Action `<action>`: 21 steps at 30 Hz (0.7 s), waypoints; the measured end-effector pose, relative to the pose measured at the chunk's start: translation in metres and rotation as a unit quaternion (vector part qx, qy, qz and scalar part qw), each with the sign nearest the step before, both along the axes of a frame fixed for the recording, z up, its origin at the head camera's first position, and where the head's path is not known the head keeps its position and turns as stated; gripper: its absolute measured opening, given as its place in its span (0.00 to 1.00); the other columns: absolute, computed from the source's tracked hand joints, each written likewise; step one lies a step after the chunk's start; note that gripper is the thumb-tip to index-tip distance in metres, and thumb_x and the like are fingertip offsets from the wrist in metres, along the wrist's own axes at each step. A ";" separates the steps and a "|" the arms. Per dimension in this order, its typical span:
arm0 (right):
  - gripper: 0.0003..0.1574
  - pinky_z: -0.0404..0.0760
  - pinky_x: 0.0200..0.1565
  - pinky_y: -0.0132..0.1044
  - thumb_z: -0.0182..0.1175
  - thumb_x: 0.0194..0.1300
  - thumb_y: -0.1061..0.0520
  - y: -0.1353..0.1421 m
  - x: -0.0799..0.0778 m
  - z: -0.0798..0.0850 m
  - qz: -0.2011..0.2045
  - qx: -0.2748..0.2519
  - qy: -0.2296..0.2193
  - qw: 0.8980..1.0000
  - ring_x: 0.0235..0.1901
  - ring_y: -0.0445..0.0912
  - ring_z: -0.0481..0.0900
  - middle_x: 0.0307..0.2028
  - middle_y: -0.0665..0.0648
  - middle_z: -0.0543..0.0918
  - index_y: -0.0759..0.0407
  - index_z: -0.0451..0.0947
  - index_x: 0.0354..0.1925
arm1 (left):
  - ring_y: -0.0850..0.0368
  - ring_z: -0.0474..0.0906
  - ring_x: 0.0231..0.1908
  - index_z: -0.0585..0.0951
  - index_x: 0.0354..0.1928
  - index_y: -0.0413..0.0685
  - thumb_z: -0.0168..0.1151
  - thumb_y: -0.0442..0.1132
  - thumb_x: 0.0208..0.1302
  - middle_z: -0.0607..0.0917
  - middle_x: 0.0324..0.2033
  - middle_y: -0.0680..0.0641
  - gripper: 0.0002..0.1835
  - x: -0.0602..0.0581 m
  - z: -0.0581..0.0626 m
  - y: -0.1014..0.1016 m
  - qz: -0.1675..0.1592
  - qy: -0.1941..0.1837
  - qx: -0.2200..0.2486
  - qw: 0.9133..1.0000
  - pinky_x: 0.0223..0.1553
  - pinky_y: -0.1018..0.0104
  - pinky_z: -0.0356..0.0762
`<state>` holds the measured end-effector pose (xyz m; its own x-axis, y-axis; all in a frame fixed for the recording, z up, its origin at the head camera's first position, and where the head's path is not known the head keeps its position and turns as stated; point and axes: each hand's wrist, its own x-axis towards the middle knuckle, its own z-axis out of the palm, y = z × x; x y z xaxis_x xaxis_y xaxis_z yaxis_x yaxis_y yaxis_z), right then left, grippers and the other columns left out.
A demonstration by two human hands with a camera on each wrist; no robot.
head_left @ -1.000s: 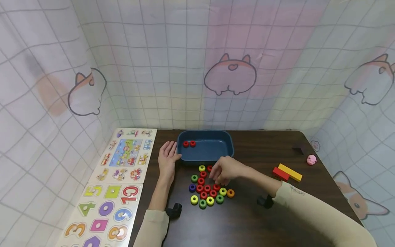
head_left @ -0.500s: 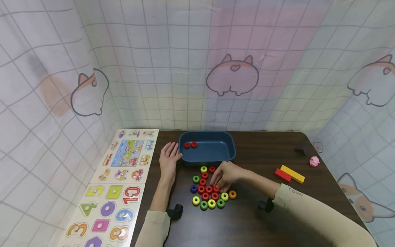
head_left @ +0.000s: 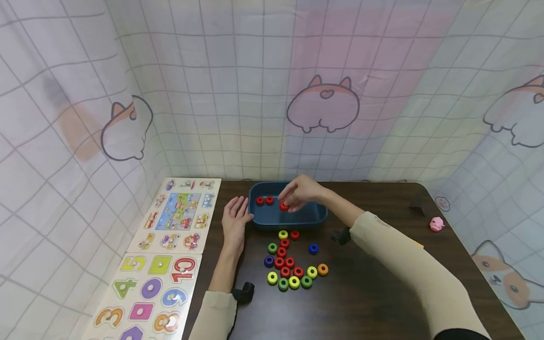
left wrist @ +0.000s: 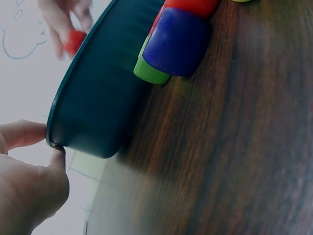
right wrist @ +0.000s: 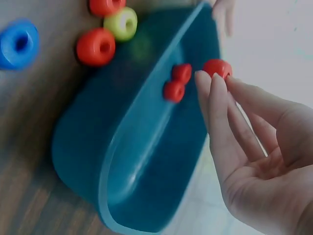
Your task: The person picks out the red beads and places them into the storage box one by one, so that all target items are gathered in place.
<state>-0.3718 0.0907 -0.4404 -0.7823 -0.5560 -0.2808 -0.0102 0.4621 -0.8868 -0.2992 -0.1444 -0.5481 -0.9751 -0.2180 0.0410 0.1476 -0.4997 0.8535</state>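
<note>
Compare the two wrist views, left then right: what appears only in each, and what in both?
Only the left wrist view shows a dark indigo, rounded bead and, partly behind it, a green bead.

Only the right wrist view shows a bright blue, ring-shaped bead and two red, ring-shaped beads inside the teal, deep-sided tray.

Both show the tray, the right hand with its fingers pinching another red bead, part of the left hand, and the brown wood-grain table.

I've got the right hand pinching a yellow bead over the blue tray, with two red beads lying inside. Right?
Wrong colour: the bead pinched by the right hand is red, as the right wrist view shows. The blue tray beneath and two red beads inside are correct.
</note>
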 end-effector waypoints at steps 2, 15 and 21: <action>0.17 0.82 0.45 0.58 0.67 0.58 0.69 -0.005 -0.016 -0.009 -0.027 0.003 -0.003 1.000 0.36 0.61 0.87 0.40 0.65 0.87 0.69 0.83 0.48 | 0.48 0.64 0.69 0.61 0.68 0.46 0.54 0.11 0.55 0.67 0.67 0.43 0.40 0.000 0.000 -0.001 -0.004 0.000 0.003 1.000 0.66 0.60 0.66; 0.17 0.86 0.40 0.51 0.66 0.57 0.71 -0.021 -0.051 -0.060 -0.111 0.033 0.011 0.993 0.36 0.60 0.87 0.40 0.68 0.86 0.68 0.84 0.47 | 0.41 0.60 0.70 0.57 0.69 0.38 0.55 0.10 0.51 0.63 0.69 0.35 0.42 0.007 0.010 0.000 -0.021 0.009 0.005 1.000 0.69 0.50 0.59; 0.19 0.84 0.45 0.54 0.64 0.60 0.69 -0.016 -0.037 -0.045 -0.090 0.000 0.036 0.995 0.39 0.60 0.86 0.43 0.71 0.85 0.68 0.81 0.51 | 0.40 0.59 0.70 0.57 0.68 0.37 0.55 0.11 0.52 0.63 0.68 0.36 0.41 0.007 0.013 -0.003 -0.022 0.016 0.000 1.000 0.68 0.52 0.61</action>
<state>-0.4090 0.0742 -0.4851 -0.8874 -0.4048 -0.2205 0.0093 0.4625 -0.8866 -0.2925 -0.1477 -0.5347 -0.9819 -0.1747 0.0730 0.1532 -0.5069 0.8483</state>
